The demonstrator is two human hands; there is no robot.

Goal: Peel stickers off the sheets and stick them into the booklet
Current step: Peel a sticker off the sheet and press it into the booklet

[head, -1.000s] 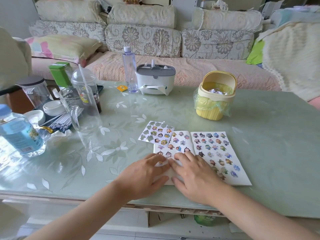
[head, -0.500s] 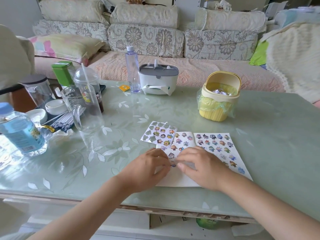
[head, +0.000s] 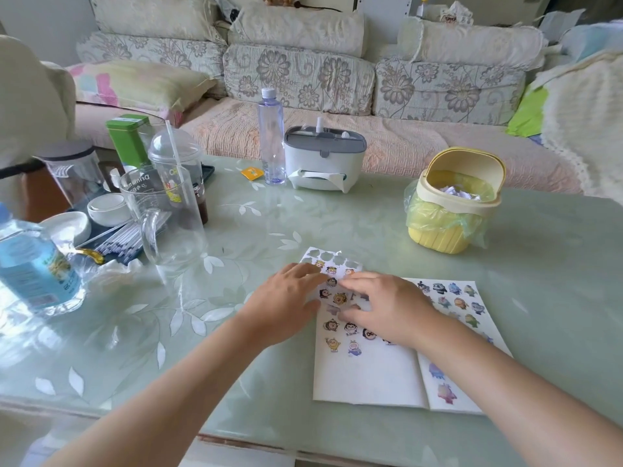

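The open booklet (head: 367, 375) lies flat near the table's front edge, with cartoon stickers on both pages. A partly used sticker sheet (head: 332, 259) lies at the booklet's top left corner, overlapping it. My left hand (head: 286, 301) rests on the sheet's left side, fingertips pressing it down. My right hand (head: 387, 308) covers the top of the booklet's left page, and its fingertips meet the sheet near a sticker. Whether a sticker is pinched there is hidden by the fingers.
A yellow mini bin (head: 451, 203) with a bag stands behind the booklet to the right. A tissue box (head: 323, 160) and a tall bottle (head: 271, 136) stand at the back. A glass jug (head: 165, 217), cups, bowls and a water bottle (head: 33, 264) crowd the left side.
Both hands moved away from me, from the lower part of the booklet's left page up to the sticker sheet. More stickers show on that page now.
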